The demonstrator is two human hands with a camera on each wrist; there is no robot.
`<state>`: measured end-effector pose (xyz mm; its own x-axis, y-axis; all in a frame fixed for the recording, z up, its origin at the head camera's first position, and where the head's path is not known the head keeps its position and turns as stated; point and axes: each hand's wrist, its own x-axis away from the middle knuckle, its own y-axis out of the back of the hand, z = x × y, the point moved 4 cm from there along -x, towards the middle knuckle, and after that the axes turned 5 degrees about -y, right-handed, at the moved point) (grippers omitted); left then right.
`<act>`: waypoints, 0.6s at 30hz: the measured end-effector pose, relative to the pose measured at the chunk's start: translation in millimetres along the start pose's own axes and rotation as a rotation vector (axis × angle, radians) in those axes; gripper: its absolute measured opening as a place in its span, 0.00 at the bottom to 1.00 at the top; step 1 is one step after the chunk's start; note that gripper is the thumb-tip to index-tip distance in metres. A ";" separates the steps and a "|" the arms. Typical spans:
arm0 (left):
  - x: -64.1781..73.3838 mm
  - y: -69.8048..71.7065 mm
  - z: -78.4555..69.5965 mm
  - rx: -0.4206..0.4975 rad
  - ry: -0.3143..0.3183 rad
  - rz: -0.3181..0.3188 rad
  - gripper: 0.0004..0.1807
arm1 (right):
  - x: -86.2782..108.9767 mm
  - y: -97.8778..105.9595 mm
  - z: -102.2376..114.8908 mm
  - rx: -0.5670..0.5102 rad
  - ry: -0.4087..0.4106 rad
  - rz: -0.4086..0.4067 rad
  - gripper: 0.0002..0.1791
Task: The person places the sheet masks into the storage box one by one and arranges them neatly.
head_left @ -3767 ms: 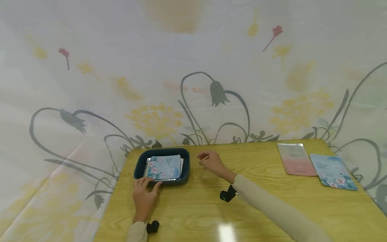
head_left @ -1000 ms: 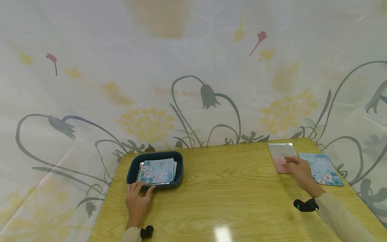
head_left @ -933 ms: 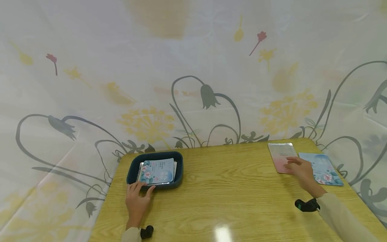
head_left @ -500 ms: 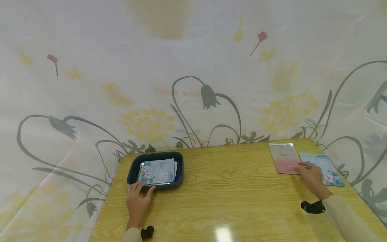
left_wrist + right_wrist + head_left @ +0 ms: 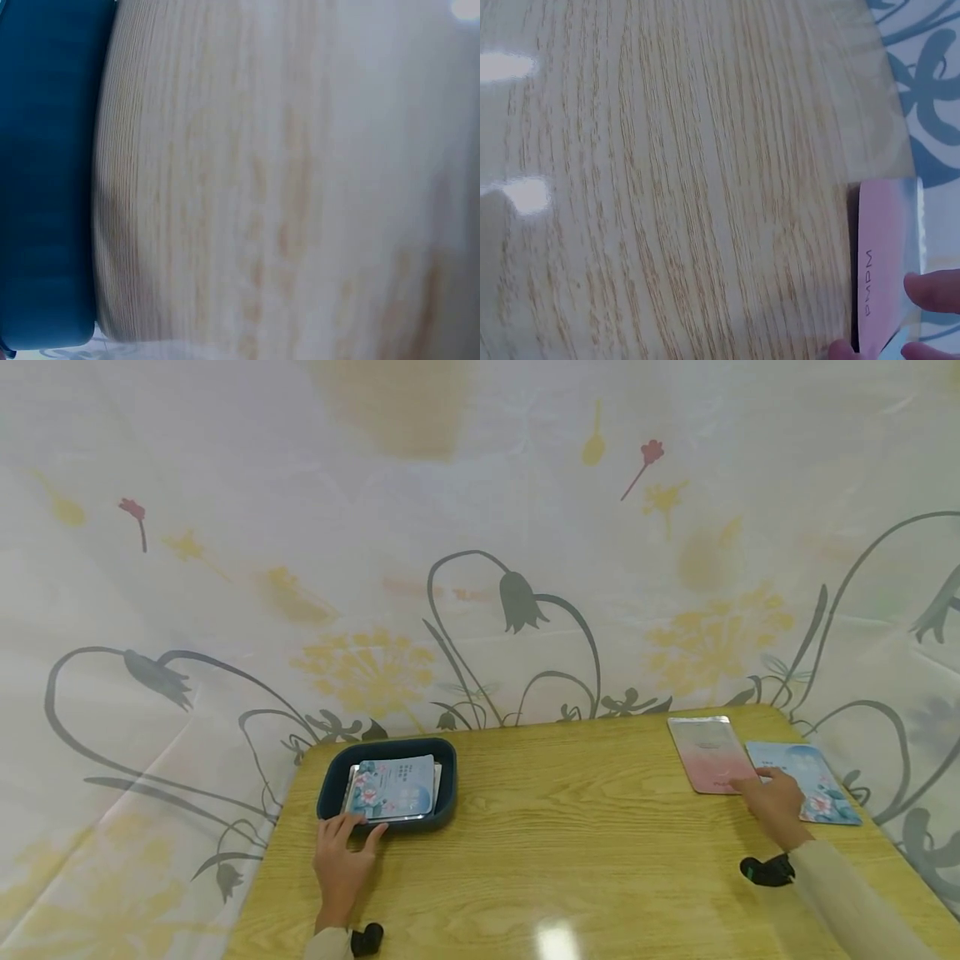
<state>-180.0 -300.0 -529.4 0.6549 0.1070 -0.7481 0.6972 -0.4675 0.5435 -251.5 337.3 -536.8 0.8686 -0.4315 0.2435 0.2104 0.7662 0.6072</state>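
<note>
In the head view my left hand (image 5: 341,864) holds the near-left rim of a dark blue plastic tray (image 5: 448,785), fingertips over the edge. Inside the tray lies a blue floral sheet mask packet (image 5: 397,785) on top of silvery packets. The tray's wall (image 5: 45,180) fills the left side of the left wrist view. Far right, my right hand (image 5: 776,806) pinches the near-right corner of a pink and silver sheet mask packet (image 5: 708,756). The right wrist view shows that pink packet (image 5: 881,247) lettered PMPM, a finger over it and the thumb at its edge.
A second blue floral packet (image 5: 832,797) lies on the wood-grain table (image 5: 555,852), partly behind my right hand. The patterned cloth backdrop (image 5: 495,510) rises directly behind the table's far edge. Black wrist cameras (image 5: 367,939) sit on both wrists.
My right hand has gone from beside the tray to the pink packet at the right, then slid from its middle to its near-right corner. The left hand stays at the tray.
</note>
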 end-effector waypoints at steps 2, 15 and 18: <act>-0.3 -0.2 0.1 0.005 0.004 0.003 0.18 | -2.1 -1.2 1.4 0.015 -0.003 0.004 0.38; -0.9 -1.6 -1.8 0.018 -0.030 -0.022 0.17 | -29.0 -10.9 11.6 0.263 0.150 -0.049 0.18; -0.2 -1.1 -0.9 0.019 -0.016 -0.015 0.17 | -31.9 -15.8 13.3 0.205 0.159 -0.015 0.13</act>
<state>-180.6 -298.7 -529.6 0.6396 0.1003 -0.7622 0.7013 -0.4822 0.5251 -288.5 332.7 -544.1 0.9290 -0.3497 0.1212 0.1429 0.6410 0.7541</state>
